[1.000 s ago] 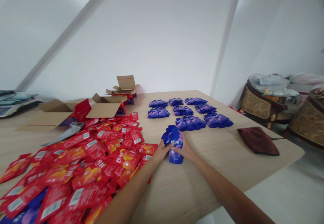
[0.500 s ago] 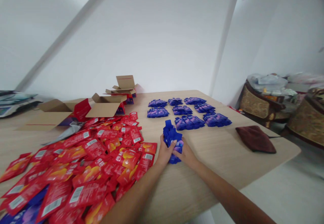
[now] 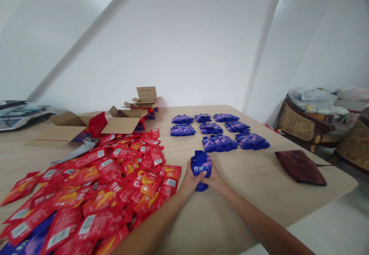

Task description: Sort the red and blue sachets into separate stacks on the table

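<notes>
Between my two hands is a stack of blue pouches (image 3: 201,166), standing upright with white lettering on the front one. My left hand (image 3: 190,178) wraps the stack's left side, thumb across the front. From the right, my right hand (image 3: 215,176) closes round the other side, and the thumbs meet near the lower front. How many pouches are in the stack I cannot tell. Beyond my hands lie several fanned bunches of blue pouches (image 3: 219,143) in rows. To the left spreads a large heap of red pouches (image 3: 112,186), with some blue showing under its near edge.
Open cardboard boxes (image 3: 123,122) stand behind the red heap. A dark red cloth (image 3: 300,166) lies near the table's right edge. Farther right are patterned armchairs (image 3: 298,120) with plastic bags on them. A flat device (image 3: 23,115) sits at the far left.
The blue pouches were loose and uneven between my hands; now they are squeezed into a neater stack. My fingers have closed in around them. The view has shifted slightly.
</notes>
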A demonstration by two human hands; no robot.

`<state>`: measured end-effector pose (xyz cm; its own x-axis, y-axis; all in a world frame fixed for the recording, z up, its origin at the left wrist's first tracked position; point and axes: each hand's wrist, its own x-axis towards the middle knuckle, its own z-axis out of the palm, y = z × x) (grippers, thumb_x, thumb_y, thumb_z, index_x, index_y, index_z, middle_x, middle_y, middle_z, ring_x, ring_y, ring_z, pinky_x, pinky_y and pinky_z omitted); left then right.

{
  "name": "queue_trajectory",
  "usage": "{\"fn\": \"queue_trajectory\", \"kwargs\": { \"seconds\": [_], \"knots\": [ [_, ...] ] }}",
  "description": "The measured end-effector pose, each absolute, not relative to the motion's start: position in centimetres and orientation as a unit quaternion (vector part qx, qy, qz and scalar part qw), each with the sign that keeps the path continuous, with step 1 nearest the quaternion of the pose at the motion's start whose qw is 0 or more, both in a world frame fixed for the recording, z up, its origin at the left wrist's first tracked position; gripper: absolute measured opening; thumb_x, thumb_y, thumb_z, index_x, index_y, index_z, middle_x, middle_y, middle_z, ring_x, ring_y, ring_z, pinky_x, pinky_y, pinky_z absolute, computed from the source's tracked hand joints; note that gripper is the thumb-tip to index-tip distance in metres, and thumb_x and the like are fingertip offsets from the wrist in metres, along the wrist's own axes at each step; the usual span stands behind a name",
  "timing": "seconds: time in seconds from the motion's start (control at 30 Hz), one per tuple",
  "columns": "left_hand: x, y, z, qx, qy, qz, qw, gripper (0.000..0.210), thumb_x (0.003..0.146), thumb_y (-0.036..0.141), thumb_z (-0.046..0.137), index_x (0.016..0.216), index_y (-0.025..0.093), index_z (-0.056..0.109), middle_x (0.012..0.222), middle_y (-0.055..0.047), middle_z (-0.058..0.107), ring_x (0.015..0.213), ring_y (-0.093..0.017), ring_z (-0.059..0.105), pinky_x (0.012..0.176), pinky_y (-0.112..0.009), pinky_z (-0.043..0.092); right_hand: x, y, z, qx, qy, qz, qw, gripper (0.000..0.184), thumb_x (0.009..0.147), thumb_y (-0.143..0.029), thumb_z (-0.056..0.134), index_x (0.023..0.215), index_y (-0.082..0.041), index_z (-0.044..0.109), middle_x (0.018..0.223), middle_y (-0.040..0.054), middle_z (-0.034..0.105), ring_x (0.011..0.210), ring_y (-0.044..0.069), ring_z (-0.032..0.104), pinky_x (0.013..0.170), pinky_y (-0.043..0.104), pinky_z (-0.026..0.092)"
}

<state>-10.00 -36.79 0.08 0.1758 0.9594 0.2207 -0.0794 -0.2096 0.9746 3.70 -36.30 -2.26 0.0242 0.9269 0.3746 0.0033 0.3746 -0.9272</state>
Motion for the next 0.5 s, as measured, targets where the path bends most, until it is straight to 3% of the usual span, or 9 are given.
{"fn": "queue_trajectory", "kwargs": {
  "seconds": [0.1, 0.33, 0.5],
  "knots": [
    [-10.1, -36.8, 0.1, 0.595, 0.378, 0.524, 0.478, 0.068, 0.072, 0.037, 0.070, 0.130, 0.019, 0.037, 0.126, -0.011, 0.054, 0.115, -0.022, 0.053, 0.103, -0.039, 0.037, 3.7, -36.5, -2.0, -0.412, -0.574, 0.389, 0.592, 0.074, 0.051, -0.021, 0.081, 0.116, -0.024, 0.047, 0.106, 0.0054, 0.058, 0.102, 0.026, 0.057, 0.096, 0.041, 0.043],
    [-10.9, -34.2, -0.9, 0.619, 0.407, 0.487, 0.463, 0.064, 0.075, 0.042, 0.066, 0.127, 0.015, 0.040, 0.118, -0.013, 0.060, 0.107, -0.023, 0.058, 0.096, -0.038, 0.043, 3.7, -35.3, -1.9, -0.418, -0.584, 0.404, 0.567, 0.070, 0.054, -0.025, 0.081, 0.118, -0.025, 0.053, 0.120, 0.0079, 0.058, 0.116, 0.031, 0.051, 0.103, 0.042, 0.037],
    [-12.0, -28.1, 2.2, 0.549, 0.540, 0.435, 0.466, 0.061, 0.070, 0.042, 0.071, 0.117, 0.008, 0.051, 0.111, -0.017, 0.065, 0.104, -0.026, 0.061, 0.091, -0.035, 0.046, 0.9, -29.9, 0.5, -0.483, -0.540, 0.444, 0.528, 0.063, 0.057, -0.037, 0.075, 0.114, -0.020, 0.054, 0.111, 0.0062, 0.063, 0.110, 0.029, 0.056, 0.098, 0.044, 0.042]
  ]
}}
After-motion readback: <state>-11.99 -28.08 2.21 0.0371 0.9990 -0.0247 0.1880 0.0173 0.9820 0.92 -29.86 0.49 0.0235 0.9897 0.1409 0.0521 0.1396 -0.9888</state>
